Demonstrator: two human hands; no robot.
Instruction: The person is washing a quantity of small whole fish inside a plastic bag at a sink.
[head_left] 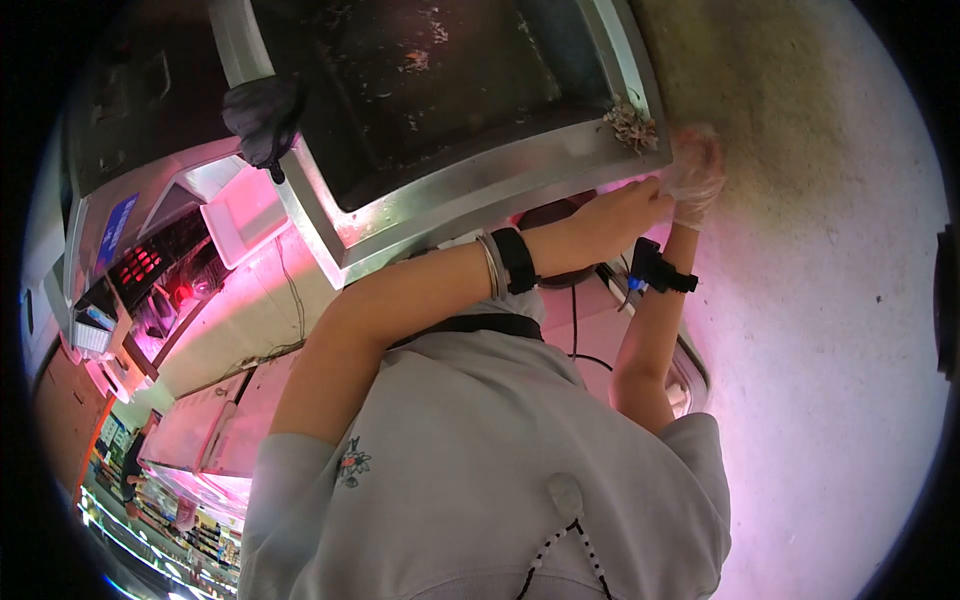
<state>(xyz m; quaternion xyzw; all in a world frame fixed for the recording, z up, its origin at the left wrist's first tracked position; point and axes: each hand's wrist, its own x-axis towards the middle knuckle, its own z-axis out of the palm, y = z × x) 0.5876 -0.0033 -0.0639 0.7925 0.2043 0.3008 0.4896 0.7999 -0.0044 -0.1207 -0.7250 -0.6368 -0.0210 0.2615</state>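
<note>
A clear plastic glove point(692, 190) covers my right hand point(700, 160), which is beside the corner of a steel-rimmed basin point(480, 195). The fingers of that hand are curled and smeared by motion. My bare left hand point(632, 212) crosses in front of my body, its fingertips pinched at the glove near the right wrist. Bracelets and a black strap point(515, 262) circle my left wrist; a black strap with a small device point(655, 268) sits on my right forearm. On the basin's corner lies a small clump of brownish scraps point(632, 127).
Wet scraps are scattered in the dark basin. A black plastic bag point(262, 115) hangs over its left rim. Farther left are a pink-lit tray point(245, 215) and a device with red digits point(140, 263). A stained wall-like surface point(820, 300) lies close on the right.
</note>
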